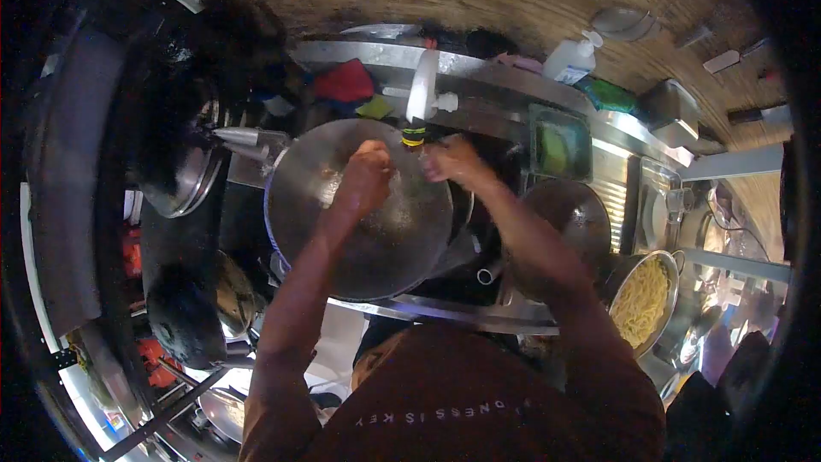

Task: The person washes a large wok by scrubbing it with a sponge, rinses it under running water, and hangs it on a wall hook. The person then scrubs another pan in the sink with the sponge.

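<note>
My left hand [368, 173] is closed like a fist above the large grey wok [342, 248]; anything inside it is hidden. Over the wok's right rim is my right hand [455, 160], its fingers curled together and slightly blurred; what they grip cannot be made out. Between and just beyond the hands stands a white tap [422, 90] with a black and yellow tip, close to the right fingers. The inside of the wok looks wet and shiny, with no clear food visible.
Right of the wok are a dark round pan [569, 222], a pot of noodles [640, 301] and a clear container [560, 144] with something green. A pump bottle [571, 60] and a red cloth [345, 81] lie along the back ledge. More pans stand left.
</note>
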Available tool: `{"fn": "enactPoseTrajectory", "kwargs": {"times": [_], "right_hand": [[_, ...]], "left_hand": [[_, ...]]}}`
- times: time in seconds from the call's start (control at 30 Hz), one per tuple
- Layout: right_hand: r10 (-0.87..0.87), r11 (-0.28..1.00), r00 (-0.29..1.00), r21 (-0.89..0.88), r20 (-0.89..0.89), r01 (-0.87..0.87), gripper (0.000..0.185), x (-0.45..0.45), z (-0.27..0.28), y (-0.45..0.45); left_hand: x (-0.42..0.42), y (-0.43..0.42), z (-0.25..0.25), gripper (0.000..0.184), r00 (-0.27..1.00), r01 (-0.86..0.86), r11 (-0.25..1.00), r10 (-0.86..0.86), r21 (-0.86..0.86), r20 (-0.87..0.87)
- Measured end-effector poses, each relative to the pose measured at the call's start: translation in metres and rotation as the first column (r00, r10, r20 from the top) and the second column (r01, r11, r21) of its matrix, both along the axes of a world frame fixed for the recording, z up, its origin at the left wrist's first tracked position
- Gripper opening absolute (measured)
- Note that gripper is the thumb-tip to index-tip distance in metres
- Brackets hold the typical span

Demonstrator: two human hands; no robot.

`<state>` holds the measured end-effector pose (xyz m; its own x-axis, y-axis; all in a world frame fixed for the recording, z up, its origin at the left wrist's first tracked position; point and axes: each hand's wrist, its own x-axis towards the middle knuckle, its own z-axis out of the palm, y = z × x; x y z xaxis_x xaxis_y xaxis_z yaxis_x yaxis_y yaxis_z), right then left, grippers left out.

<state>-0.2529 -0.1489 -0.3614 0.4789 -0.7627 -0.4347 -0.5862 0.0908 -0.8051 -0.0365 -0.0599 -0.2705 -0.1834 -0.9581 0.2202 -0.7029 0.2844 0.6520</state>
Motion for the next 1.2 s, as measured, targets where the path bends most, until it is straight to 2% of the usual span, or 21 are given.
{"fn": "enactPoseTrajectory", "kwargs": {"times": [0.07,0.17,0.2,0.23,0.3,0.37,0.47,0.5,0.57,0.67,0.7,0.73,0.8,0.83,0.87,0.9,0.97,1.03,1.07,1.17,1.2], "right_hand": [[-0.138,0.961,0.899,0.278,0.416,0.019,0.028,0.039,-0.043,0.009],[-0.204,0.973,0.900,0.179,0.384,0.144,0.033,0.067,-0.041,0.010],[-0.234,0.972,0.921,0.088,0.311,0.217,0.035,0.068,-0.037,0.004],[-0.296,0.939,0.947,-0.147,0.122,0.312,0.038,0.065,-0.029,-0.003],[-0.559,0.758,0.808,-0.510,-0.188,0.406,0.045,0.049,-0.013,-0.024],[-0.540,0.777,0.799,-0.522,-0.265,0.352,0.053,0.029,-0.007,-0.045],[-0.332,0.859,0.930,-0.457,-0.158,0.229,0.052,-0.008,-0.013,-0.073],[-0.255,0.857,0.967,-0.457,0.026,0.239,0.050,-0.024,-0.041,-0.086],[-0.211,0.840,0.972,-0.489,0.107,0.236,0.046,-0.022,-0.049,-0.083],[-0.324,0.756,0.938,-0.631,-0.126,0.176,0.045,-0.017,-0.025,-0.073],[-0.364,0.722,0.912,-0.676,-0.188,0.149,0.046,-0.018,-0.024,-0.072],[-0.395,0.601,0.875,-0.799,-0.279,0.017,0.049,-0.024,-0.064,-0.083],[-0.423,0.669,0.856,-0.740,-0.296,0.074,0.054,-0.022,-0.083,-0.104],[-0.421,0.813,0.879,-0.522,-0.225,0.256,0.058,-0.017,-0.073,-0.114],[-0.430,0.865,0.890,-0.350,-0.153,0.358,0.060,-0.013,-0.066,-0.116],[-0.467,0.878,0.879,-0.168,-0.095,0.448,0.062,-0.009,-0.059,-0.117],[-0.495,0.869,0.868,-0.036,-0.042,0.494,0.063,-0.005,-0.043,-0.114],[-0.487,0.869,0.872,0.070,-0.049,0.490,0.064,-0.003,-0.023,-0.109],[-0.441,0.896,0.885,-0.020,-0.146,0.443,0.064,0.003,0.020,-0.094],[-0.388,0.902,0.888,-0.300,-0.246,0.311,0.063,0.001,0.036,-0.073],[-0.505,0.859,0.857,-0.166,-0.108,0.485,0.063,0.005,0.017,-0.074]], "left_hand": [[0.006,0.010,-0.001,0.013,0.997,-0.033,0.997,0.039,0.072,-0.073],[0.007,0.041,0.013,0.017,0.918,-0.129,0.978,0.180,0.163,-0.354],[0.013,0.051,0.016,0.020,0.950,-0.160,0.967,0.206,0.200,-0.236],[0.020,0.061,0.018,0.022,0.967,-0.196,0.953,0.227,0.231,-0.116],[0.032,0.084,0.036,0.023,0.961,-0.274,0.933,0.276,0.234,0.025],[0.042,0.110,0.069,0.020,0.938,-0.346,0.921,0.338,0.182,0.073],[0.082,0.144,0.045,0.022,0.859,-0.413,0.906,0.421,-0.092,0.291],[0.092,0.153,0.044,0.023,0.822,-0.435,0.889,0.457,-0.143,0.340],[0.103,0.171,0.057,0.024,0.753,-0.526,0.842,0.527,-0.120,0.393],[0.105,0.186,0.051,0.019,0.595,-0.753,0.648,0.745,-0.115,0.301],[0.111,0.196,0.035,0.016,0.612,-0.777,0.630,0.757,-0.007,0.227],[0.123,0.209,0.012,0.013,0.619,-0.785,0.611,0.770,0.103,0.154],[0.129,0.214,0.004,0.016,0.543,-0.757,0.527,0.836,0.386,-0.078],[0.126,0.210,0.009,0.021,0.428,-0.691,0.472,0.877,0.548,-0.216],[0.125,0.208,0.013,0.026,0.284,-0.582,0.430,0.903,0.690,-0.323],[0.126,0.209,0.013,0.024,0.215,-0.547,0.438,0.897,0.713,-0.386],[0.130,0.212,0.009,0.020,0.072,-0.464,0.469,0.865,0.751,-0.496],[0.128,0.209,0.018,0.023,0.063,-0.420,0.535,0.823,0.733,-0.564],[0.126,0.206,0.026,0.025,0.057,-0.399,0.568,0.799,0.720,-0.599],[0.097,0.181,0.087,0.026,0.166,-0.406,0.642,0.751,0.650,-0.639],[0.089,0.176,0.102,0.026,0.145,-0.414,0.630,0.759,0.657,-0.635]]}}
